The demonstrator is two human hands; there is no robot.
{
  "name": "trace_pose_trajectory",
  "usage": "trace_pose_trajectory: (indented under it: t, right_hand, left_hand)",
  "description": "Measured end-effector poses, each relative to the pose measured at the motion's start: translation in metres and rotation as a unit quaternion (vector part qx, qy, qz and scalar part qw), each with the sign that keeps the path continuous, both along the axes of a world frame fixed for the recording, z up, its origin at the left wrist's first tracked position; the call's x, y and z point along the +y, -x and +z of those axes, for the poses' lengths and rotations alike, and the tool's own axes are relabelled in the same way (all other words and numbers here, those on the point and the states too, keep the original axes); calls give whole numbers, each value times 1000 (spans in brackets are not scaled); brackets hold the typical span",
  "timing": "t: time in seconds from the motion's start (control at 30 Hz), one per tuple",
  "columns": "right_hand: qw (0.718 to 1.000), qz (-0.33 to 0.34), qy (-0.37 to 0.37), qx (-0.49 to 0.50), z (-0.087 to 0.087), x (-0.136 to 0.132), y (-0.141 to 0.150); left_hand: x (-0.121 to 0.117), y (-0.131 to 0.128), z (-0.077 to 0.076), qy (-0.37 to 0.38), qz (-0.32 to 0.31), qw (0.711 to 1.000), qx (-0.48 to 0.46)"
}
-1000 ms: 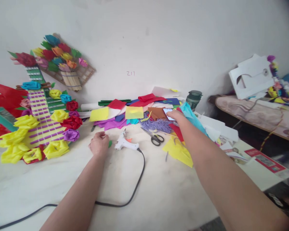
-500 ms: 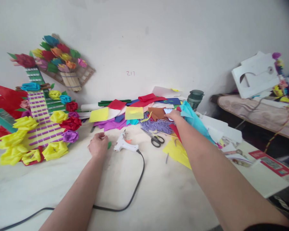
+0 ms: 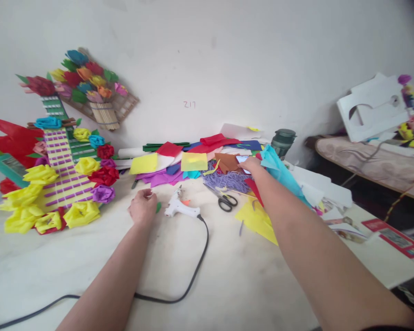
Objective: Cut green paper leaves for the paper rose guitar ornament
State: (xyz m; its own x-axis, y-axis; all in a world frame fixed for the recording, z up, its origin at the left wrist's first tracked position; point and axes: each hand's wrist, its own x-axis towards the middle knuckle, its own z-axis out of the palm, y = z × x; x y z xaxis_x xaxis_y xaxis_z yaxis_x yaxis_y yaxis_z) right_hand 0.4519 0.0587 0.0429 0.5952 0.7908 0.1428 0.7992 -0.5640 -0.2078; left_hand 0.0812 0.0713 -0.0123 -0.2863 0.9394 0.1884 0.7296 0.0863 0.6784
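Observation:
My left hand (image 3: pixel 143 206) rests on the pale tabletop with its fingers curled in; something small may be in them, too hidden to name. By its fingertips lies a small green piece (image 3: pixel 158 207). A white glue gun (image 3: pixel 181 205) with an orange trigger lies just to the right, its black cord running down and left. Stretched far forward, my right hand (image 3: pixel 252 165) grips a phone (image 3: pixel 242 159) with a lit screen, among the paper sheets; part of its fingers is hidden. Black-handled scissors (image 3: pixel 227 201) lie between the two hands.
Paper flowers (image 3: pixel 87 214) surround a striped craft model (image 3: pixel 67 179) at left. Coloured sheets (image 3: pixel 194 162) and purple shredded strips (image 3: pixel 229 180) line the wall. A dark bottle (image 3: pixel 283 142), blue sheet (image 3: pixel 284 174), yellow sheet (image 3: pixel 257 220) and white boards (image 3: pixel 322 185) are at right.
The view has shifted slightly, so everything sits a little farther right. Both hands keep their places, the left by the glue gun and the right at the phone.

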Motion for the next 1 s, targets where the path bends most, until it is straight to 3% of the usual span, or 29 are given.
trace_pose_trajectory:
  t: [0.23, 0.3, 0.4, 0.47, 0.53, 0.63, 0.8, 1.0]
  right_hand:
    - [998, 17, 42, -52, 28, 15, 33]
    - [987, 125, 27, -103, 26, 18, 53]
    - [941, 311, 6, -130, 11, 21, 84]
    - [920, 365, 54, -129, -3, 21, 96]
    - [917, 357, 103, -145, -14, 23, 96]
    - [938, 299, 99, -144, -19, 25, 78]
    - [968, 196, 19, -156, 3, 27, 41]
    - [964, 204, -24, -167, 26, 32, 32]
  left_hand:
    - [1, 0, 0, 9, -5, 1000, -1]
    - [1, 0, 0, 7, -7, 1000, -1]
    - [-1, -1, 1, 7, -6, 1000, 2]
    - [-2, -1, 2, 8, -4, 1000, 5]
    - [-3, -1, 3, 8, -4, 1000, 5]
    - [-3, -1, 4, 9, -3, 1000, 6]
    - [-2, -2, 3, 12, -11, 1000, 2]
    - [-2, -2, 3, 8, -11, 1000, 0]
